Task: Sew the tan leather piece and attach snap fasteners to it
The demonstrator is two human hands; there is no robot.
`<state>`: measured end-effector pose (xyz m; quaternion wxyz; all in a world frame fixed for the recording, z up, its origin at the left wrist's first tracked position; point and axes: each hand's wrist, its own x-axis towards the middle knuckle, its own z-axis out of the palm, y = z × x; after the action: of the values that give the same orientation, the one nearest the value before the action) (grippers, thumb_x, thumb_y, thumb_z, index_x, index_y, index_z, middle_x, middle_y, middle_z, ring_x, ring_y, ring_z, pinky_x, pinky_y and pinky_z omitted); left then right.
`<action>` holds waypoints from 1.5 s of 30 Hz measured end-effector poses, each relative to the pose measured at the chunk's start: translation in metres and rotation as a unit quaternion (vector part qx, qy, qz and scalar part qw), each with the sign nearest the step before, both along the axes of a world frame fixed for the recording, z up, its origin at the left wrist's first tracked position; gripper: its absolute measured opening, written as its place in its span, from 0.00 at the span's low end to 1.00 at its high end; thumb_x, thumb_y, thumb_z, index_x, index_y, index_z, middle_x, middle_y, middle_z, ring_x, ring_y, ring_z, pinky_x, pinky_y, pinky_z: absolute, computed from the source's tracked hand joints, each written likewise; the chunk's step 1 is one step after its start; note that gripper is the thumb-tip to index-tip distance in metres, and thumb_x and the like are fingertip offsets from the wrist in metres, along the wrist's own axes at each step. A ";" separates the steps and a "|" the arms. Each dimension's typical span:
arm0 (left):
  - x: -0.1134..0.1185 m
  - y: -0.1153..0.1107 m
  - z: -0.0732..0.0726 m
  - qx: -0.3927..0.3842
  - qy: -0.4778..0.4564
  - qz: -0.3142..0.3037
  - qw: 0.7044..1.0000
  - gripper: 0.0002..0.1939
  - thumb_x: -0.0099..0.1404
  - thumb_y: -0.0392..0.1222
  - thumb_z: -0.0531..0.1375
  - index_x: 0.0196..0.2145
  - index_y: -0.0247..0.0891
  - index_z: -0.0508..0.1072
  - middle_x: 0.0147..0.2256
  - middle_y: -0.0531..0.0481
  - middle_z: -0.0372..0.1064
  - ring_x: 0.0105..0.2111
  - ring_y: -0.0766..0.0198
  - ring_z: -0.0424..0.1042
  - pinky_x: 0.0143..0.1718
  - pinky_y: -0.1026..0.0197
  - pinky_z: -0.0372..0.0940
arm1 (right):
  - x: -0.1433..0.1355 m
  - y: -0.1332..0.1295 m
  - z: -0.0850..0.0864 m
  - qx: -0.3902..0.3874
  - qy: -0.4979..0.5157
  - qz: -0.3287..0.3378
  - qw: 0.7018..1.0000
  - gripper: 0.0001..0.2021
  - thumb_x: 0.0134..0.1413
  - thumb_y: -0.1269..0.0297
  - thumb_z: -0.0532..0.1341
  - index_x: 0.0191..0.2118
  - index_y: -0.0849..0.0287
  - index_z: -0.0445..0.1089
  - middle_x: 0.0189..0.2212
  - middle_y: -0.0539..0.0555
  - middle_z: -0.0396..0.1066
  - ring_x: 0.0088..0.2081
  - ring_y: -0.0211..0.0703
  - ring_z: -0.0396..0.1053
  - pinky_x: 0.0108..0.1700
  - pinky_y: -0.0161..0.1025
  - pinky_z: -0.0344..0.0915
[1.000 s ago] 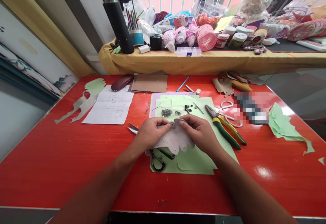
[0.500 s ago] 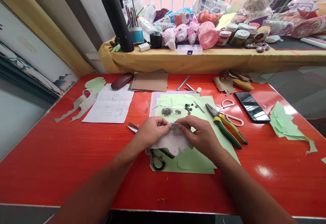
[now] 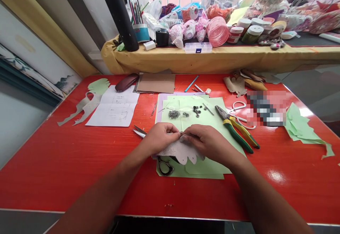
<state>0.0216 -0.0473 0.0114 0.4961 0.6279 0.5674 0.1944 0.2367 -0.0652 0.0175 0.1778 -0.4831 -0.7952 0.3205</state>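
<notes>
Between my two hands is a grey scalloped piece [image 3: 183, 153] of leather or felt, its lower edge cut in rounded lobes with small holes. My left hand [image 3: 162, 138] pinches its upper edge between thumb and fingers. Close beside it, my right hand [image 3: 204, 140] pinches the same edge; what lies right at the fingertips is too small to make out. Under the piece, scissors with dark handles [image 3: 165, 166] lie on green paper [image 3: 207, 168], their blades [image 3: 139, 132] showing left of my left hand. Small metal rings [image 3: 174, 114] and dark snap parts [image 3: 197, 111] lie beyond my hands.
Pliers [image 3: 239, 131] with green and yellow handles and white-handled scissors [image 3: 240, 113] lie to the right, near green paper scraps [image 3: 300, 126]. At left are a printed sheet [image 3: 114, 110] and a glasses case [image 3: 126, 82]. A black thermos [image 3: 120, 17] stands on the cluttered sill.
My right hand has lowered slightly and its fingers have curled more over the edge of the grey piece. The lobed edge has shifted a little to the right. The view has moved slightly.
</notes>
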 end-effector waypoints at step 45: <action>0.005 0.001 0.001 -0.078 -0.058 0.011 0.995 0.15 0.56 0.52 0.69 0.34 0.37 0.81 0.31 0.50 0.77 0.29 0.62 0.71 0.29 0.62 0.62 | -0.002 0.001 0.000 -0.048 -0.007 -0.075 0.996 0.07 0.65 0.62 0.63 0.36 0.55 0.77 0.30 0.49 0.79 0.29 0.39 0.69 0.31 0.36 0.56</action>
<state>0.0262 -0.0462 0.0125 0.5736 0.5685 0.5580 0.1908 0.2344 -0.0639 0.0179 0.1718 -0.5516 -0.7417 0.3408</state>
